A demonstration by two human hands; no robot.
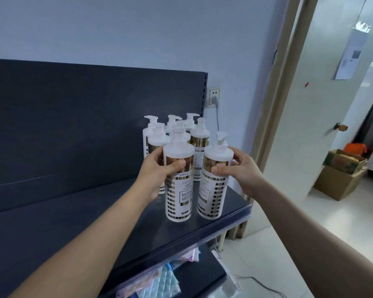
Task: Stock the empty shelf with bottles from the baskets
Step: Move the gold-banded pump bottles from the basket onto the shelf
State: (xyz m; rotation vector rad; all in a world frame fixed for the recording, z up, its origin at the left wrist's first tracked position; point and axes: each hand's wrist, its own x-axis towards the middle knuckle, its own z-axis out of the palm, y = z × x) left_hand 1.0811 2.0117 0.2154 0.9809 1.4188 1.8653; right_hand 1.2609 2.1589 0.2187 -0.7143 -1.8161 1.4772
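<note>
Two white pump bottles with gold-checked labels stand upright at the right end of the dark shelf [78, 214]. My left hand [159, 168] grips the left bottle [178, 190] around its upper body. My right hand [237, 166] grips the right bottle [213, 190] just below its shoulder. Behind them, several more of the same bottles [199, 145] stand clustered against the shelf's dark back panel. No basket is in view.
The shelf's right front corner [246, 208] lies just beyond the right bottle. A lower shelf [166, 278] holds packaged goods. A wall socket with a plug [213, 96] is behind the bottles. Cardboard boxes [340, 175] sit past the open door at right.
</note>
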